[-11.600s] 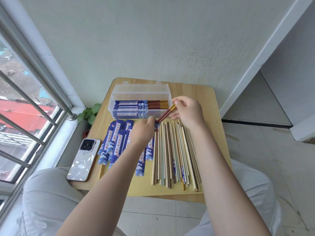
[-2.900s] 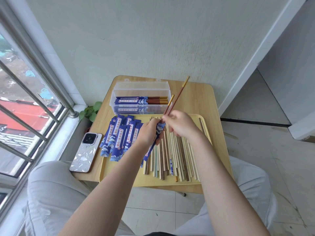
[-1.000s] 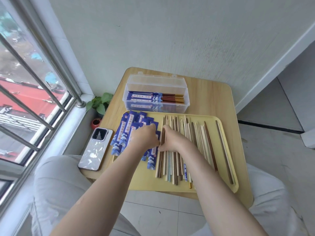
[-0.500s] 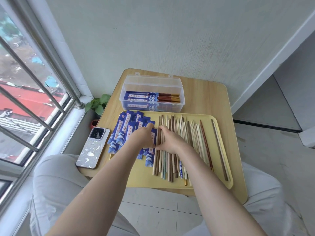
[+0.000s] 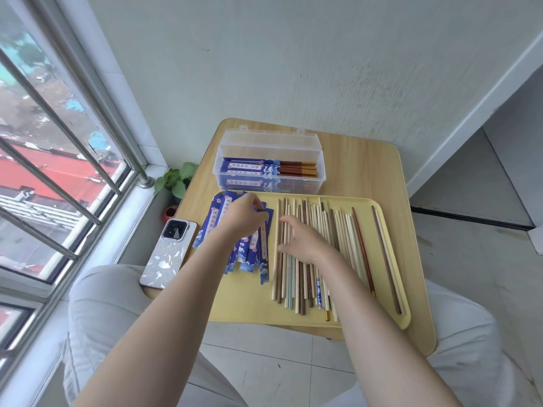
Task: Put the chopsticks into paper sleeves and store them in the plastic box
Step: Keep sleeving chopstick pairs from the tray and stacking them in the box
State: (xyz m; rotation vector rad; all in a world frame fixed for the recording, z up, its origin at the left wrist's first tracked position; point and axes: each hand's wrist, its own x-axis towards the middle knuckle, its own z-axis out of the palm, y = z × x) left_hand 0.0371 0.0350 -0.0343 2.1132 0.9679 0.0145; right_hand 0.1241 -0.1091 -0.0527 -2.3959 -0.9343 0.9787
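The left hand (image 5: 242,218) was laid over the blue paper sleeves (image 5: 258,254) fanned on the left part of the yellow tray (image 5: 244,301), its fingers curled down onto them — whether one sleeve was pinched could not be told. The right hand (image 5: 302,240) was rested on the loose chopsticks (image 5: 346,230) spread across the tray's middle and right, its fingers straight and spread. At the far side of the counter (image 5: 364,171), just beyond the tray, the clear plastic box (image 5: 269,168) was seen with its lid open — sleeved chopsticks lay inside it. A phone (image 5: 169,254) was lying at the counter's left edge, beside the tray.
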